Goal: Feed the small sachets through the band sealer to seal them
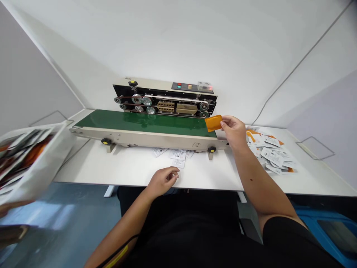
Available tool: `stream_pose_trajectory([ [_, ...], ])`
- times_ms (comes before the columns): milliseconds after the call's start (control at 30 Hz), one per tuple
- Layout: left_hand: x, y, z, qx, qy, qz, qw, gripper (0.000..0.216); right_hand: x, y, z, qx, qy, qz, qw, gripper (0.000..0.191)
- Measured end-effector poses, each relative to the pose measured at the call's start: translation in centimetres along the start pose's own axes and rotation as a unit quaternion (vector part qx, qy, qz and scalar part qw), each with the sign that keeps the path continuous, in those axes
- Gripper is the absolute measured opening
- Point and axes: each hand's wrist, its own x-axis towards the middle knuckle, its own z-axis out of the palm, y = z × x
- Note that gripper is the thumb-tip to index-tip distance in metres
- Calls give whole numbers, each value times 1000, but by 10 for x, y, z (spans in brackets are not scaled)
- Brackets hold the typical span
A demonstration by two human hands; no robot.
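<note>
My right hand (234,131) pinches an orange sachet (214,123) by its right edge. The sachet is held at the right end of the green conveyor belt (156,124), in front of the band sealing machine (167,98). My left hand (163,181) rests at the table's front edge, fingers loosely curved and apart from the thumb, with nothing in it. Just beyond it, a few white printed sachets (177,154) lie partly under the conveyor. Right of my right forearm is a loose pile of white and orange sachets (273,154).
At the left, a white bin (41,163) is filled with sachets, and another person's hand (13,207) is below it. The machine's control panel (192,87) has a red light on. Side panels flank the white table (111,169). A blue container (331,223) stands at lower right.
</note>
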Motion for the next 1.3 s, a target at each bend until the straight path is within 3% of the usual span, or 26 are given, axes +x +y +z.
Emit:
stream_pose_trajectory([
  [200,0,-1,1,-2,-5,6,1000,23,11,1,-6,33,30,3,999,42],
  [467,1,4,-1,9,1,4,1000,21,-3,-16,-1,152,9,122,981,34],
  [833,0,2,3,-69,25,-15,997,27,-94,-45,49,119,-149,198,961,34],
  [1067,-3,-11,5,-207,62,15,976,43,-144,-33,75,191,-176,295,919,38],
  [1200,-4,-21,11,-262,153,21,952,57,-181,-14,93,216,-182,330,901,42],
  [1300,-5,-22,12,-235,222,14,946,42,-202,-1,101,202,-216,345,891,44],
])
